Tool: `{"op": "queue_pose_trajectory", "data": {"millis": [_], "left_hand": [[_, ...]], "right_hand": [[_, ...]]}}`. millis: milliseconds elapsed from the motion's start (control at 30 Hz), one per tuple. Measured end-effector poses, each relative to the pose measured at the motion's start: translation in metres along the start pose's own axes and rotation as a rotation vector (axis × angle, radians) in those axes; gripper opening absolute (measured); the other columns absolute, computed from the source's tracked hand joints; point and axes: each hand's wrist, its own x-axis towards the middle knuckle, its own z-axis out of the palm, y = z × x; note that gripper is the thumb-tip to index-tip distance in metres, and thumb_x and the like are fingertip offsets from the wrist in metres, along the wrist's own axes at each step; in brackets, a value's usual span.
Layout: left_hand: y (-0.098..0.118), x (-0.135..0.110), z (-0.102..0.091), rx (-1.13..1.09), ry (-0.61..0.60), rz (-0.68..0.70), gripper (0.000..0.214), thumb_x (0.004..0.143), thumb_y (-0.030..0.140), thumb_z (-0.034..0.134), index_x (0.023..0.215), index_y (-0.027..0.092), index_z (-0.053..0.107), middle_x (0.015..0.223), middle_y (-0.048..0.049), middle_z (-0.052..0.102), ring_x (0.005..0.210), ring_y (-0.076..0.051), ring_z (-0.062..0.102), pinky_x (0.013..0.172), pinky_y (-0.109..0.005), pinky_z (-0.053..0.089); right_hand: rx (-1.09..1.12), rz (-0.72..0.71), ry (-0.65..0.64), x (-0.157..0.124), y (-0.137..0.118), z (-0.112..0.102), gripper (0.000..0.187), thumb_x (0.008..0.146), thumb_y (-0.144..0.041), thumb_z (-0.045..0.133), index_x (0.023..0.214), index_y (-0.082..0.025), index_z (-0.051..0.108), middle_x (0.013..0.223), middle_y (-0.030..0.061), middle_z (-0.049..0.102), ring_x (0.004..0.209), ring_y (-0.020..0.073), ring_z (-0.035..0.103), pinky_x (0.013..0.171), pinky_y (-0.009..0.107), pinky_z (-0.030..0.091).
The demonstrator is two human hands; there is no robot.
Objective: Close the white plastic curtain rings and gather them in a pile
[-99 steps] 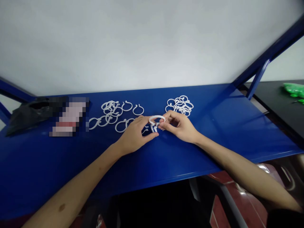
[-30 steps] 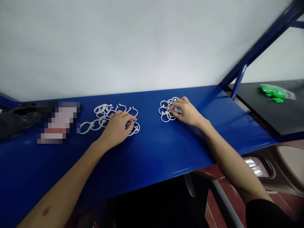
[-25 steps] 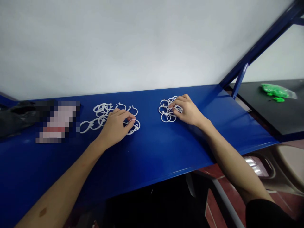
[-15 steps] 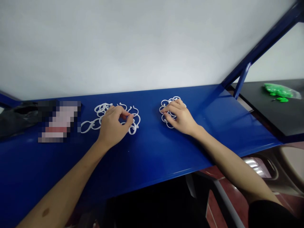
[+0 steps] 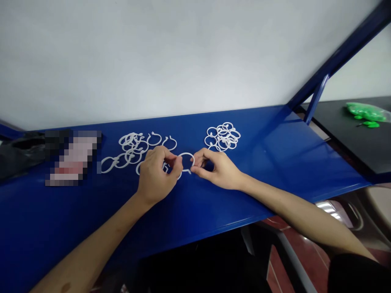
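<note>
A white plastic ring (image 5: 186,154) with small hooked ends is pinched between both hands over the blue shelf. My left hand (image 5: 160,171) is closed on its left side, thumb against fingers. My right hand (image 5: 220,168) grips the right side between thumb and fingertips. Behind and left of my left hand lies a loose spread of similar white rings (image 5: 132,137), partly covered by that hand. Several more white rings (image 5: 225,139) sit in a heap just beyond my right hand.
The blue shelf (image 5: 195,211) meets a pale wall at its back. At the left are a blurred-out pink packet (image 5: 75,158) and a black plastic bag (image 5: 27,150). A bag of green items (image 5: 365,112) rests on a black surface at the right, past a blue strut (image 5: 317,99).
My right hand has left the right heap and come toward me and left, taking hold of the ring. My left hand has moved right and nearer, off the left spread, with the ring.
</note>
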Motion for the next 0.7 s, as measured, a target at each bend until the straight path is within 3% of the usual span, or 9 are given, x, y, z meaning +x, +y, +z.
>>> {"op": "queue_pose_trajectory", "data": {"millis": [67,167,267,367,533,633,700], "left_hand": [[-0.002,0.001,-0.001,0.019,-0.044,0.061,0.016,0.090,0.027,0.057,0.077,0.023,0.049,0.067,0.0025,0.060,0.067,-0.016,0.059,0.071,-0.034,0.047],[-0.005,0.003,-0.002,0.052,-0.100,0.134,0.021,0.091,0.029,0.058,0.073,0.023,0.049,0.065,0.0023,0.060,0.067,-0.017,0.059,0.073,-0.035,0.047],[-0.006,0.004,-0.004,0.017,-0.159,0.175,0.013,0.093,0.031,0.059,0.084,0.022,0.061,0.069,0.0016,0.065,0.070,-0.017,0.062,0.075,-0.035,0.048],[-0.004,0.004,-0.004,-0.078,-0.275,0.185,0.017,0.096,0.031,0.054,0.089,0.022,0.067,0.075,0.0002,0.070,0.072,-0.015,0.064,0.074,-0.031,0.050],[0.003,0.004,-0.004,-0.222,-0.376,0.061,0.013,0.092,0.028,0.057,0.085,0.022,0.067,0.076,0.0018,0.071,0.062,-0.011,0.061,0.065,-0.024,0.051],[0.004,0.004,-0.006,-0.323,-0.401,-0.049,0.015,0.091,0.028,0.057,0.080,0.022,0.065,0.070,0.0036,0.071,0.059,-0.010,0.061,0.062,-0.023,0.050],[0.003,0.005,-0.007,-0.415,-0.429,-0.129,0.018,0.093,0.031,0.055,0.080,0.022,0.064,0.070,0.0025,0.072,0.061,-0.011,0.064,0.060,-0.023,0.049]], "right_hand": [[-0.019,0.000,0.027,0.001,0.003,-0.002,0.009,0.094,-0.026,0.065,0.099,-0.019,0.061,0.084,0.0000,0.069,0.073,0.0122,0.064,0.070,0.026,0.053],[-0.188,-0.118,0.069,0.002,0.008,-0.008,0.011,0.098,-0.027,0.060,0.105,-0.020,0.064,0.093,0.0038,0.067,0.084,0.0159,0.063,0.078,0.032,0.054],[-0.325,-0.265,0.049,0.002,0.012,-0.012,0.016,0.101,-0.027,0.055,0.110,-0.021,0.068,0.099,0.0066,0.066,0.094,0.0196,0.061,0.086,0.038,0.053],[-0.371,-0.320,0.042,0.002,0.014,-0.014,0.018,0.102,-0.027,0.055,0.111,-0.023,0.069,0.101,0.0070,0.065,0.098,0.0208,0.061,0.087,0.040,0.054],[-0.313,-0.312,0.123,0.001,0.009,-0.015,0.024,0.099,-0.030,0.061,0.122,-0.026,0.064,0.113,0.0072,0.066,0.104,0.0221,0.062,0.091,0.043,0.055],[-0.173,-0.199,0.175,0.000,0.004,-0.013,0.038,0.095,-0.030,0.067,0.132,-0.025,0.056,0.120,0.0087,0.066,0.105,0.0207,0.065,0.089,0.040,0.057],[-0.056,-0.101,0.154,0.000,0.003,-0.011,0.038,0.094,-0.031,0.068,0.129,-0.023,0.057,0.117,0.0075,0.069,0.101,0.0188,0.068,0.086,0.036,0.058]]}}
